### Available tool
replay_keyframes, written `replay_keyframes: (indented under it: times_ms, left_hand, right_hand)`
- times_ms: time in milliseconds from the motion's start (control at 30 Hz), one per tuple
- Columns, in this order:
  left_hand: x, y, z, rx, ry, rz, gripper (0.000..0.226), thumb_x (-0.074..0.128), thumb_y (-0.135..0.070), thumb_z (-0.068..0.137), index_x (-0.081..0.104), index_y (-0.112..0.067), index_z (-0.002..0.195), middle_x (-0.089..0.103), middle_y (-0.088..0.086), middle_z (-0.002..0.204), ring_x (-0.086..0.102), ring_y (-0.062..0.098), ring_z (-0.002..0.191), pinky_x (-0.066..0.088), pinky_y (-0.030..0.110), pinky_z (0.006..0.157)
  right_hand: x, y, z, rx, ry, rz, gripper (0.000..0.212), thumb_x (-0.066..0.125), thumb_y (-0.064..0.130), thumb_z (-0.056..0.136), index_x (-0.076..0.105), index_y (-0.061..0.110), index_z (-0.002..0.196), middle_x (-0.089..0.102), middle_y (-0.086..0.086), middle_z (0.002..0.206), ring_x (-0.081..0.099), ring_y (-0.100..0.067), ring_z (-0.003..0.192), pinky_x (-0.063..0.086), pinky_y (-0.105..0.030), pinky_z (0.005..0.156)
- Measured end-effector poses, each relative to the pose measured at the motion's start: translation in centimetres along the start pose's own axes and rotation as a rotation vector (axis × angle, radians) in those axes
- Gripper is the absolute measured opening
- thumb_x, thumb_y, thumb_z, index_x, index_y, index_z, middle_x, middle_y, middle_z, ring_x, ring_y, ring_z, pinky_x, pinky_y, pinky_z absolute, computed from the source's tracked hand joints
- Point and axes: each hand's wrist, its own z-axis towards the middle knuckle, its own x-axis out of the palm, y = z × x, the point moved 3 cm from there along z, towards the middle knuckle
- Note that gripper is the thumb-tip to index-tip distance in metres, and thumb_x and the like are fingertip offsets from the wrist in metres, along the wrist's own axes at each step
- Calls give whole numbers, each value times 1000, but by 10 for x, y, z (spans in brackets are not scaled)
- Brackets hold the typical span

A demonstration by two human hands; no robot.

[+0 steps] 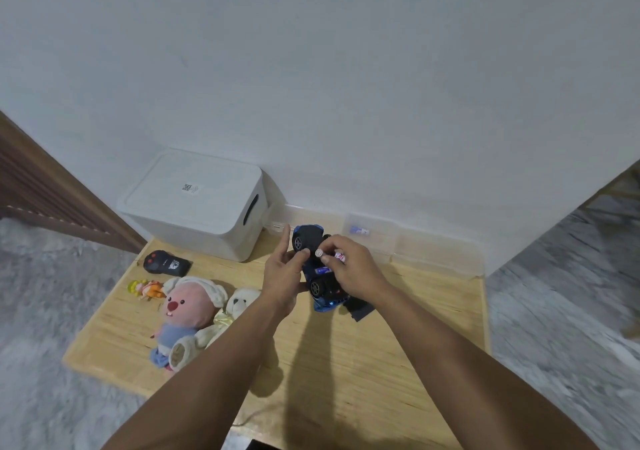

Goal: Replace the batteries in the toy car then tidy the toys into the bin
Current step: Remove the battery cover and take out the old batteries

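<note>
Forearms reach in from the near edge over the wooden worktop (346,363). Left hand (282,276) steadies the blue car (313,242), which lies belly-up, its fingers partly spread against the chassis. Right hand (356,266) pinches a battery (320,253) between thumb and fingertips just above the open compartment, where another battery (323,270) seems already seated. A dark piece (360,309), probably the compartment cover, lies beside the car. One more battery (358,231) sits in a clear tray (433,252) by the wall. So the swap looks partway through; closing the cover remains. Tidying is not begun: the remote (167,262), figurine (147,288) and two plush toys (185,314) lie out, and the white bin (194,204) has its lid on.
</note>
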Motion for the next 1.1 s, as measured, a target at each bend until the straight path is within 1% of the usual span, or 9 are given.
replay_keyframes:
  times_ms: [167,267,400,500,633,733,867,1000,1100]
  left_hand:
    - [1,-4,-3,14,-7,48,58,49,-5,98,40,-38,144,69,-3,101,68,10,71,58,45,68]
    - [1,-5,-5,8,-25,32,51,46,-5,99,47,-34,141,68,-3,111,66,13,76,57,40,62]
    - [-1,-6,-6,4,-46,39,50,47,-5,98,50,-32,140,65,2,116,65,16,81,58,38,61]
    - [-2,-5,-5,13,-56,49,50,48,-5,98,51,-32,140,64,6,118,66,15,81,58,38,61]
    - [-3,-2,0,73,-81,106,52,51,-4,96,52,-34,138,62,9,122,68,11,77,60,49,73]
    - [-2,-3,0,116,-106,160,54,54,-4,94,51,-34,139,67,-1,107,66,18,81,54,59,84]
    - [2,-5,-4,160,-86,186,56,54,-2,95,47,-30,142,73,-19,76,60,21,79,55,53,88]
    - [6,-4,-7,204,-94,184,56,52,-1,95,45,-29,144,73,-11,83,60,17,76,56,41,82]
    - [6,-4,-8,201,-115,169,56,51,0,95,46,-28,144,69,-9,90,62,17,76,56,43,85]
  right_hand:
    - [-7,-2,-1,235,-67,353,11,51,16,98,59,12,104,71,-6,96,67,-16,83,50,-23,66]
    - [-13,-2,-4,382,-77,537,23,43,11,97,60,22,109,68,-5,84,55,-6,51,39,-19,45]
    - [-15,-12,-3,449,-67,726,26,42,10,94,66,17,102,59,-6,73,41,-12,49,28,-22,41]
    - [-16,-13,-4,463,-52,648,9,51,17,96,58,14,91,53,-3,71,41,-11,48,27,-20,39]
    - [-15,-10,-4,503,35,387,18,47,3,89,62,12,84,53,-5,72,38,-12,46,23,-17,37]
    - [-15,-6,-5,503,61,290,21,49,6,88,70,11,90,55,-3,70,38,-13,48,23,-16,36]
    - [-13,-7,-5,520,37,344,20,53,5,88,72,5,95,57,-5,71,39,-13,47,24,-16,35]
    - [-10,-8,-6,581,5,440,18,59,6,86,71,-3,96,57,-7,70,40,-12,45,26,-19,38]
    - [-10,-13,-6,630,-13,517,19,61,6,85,69,-6,97,55,-6,66,40,-11,44,26,-19,38]
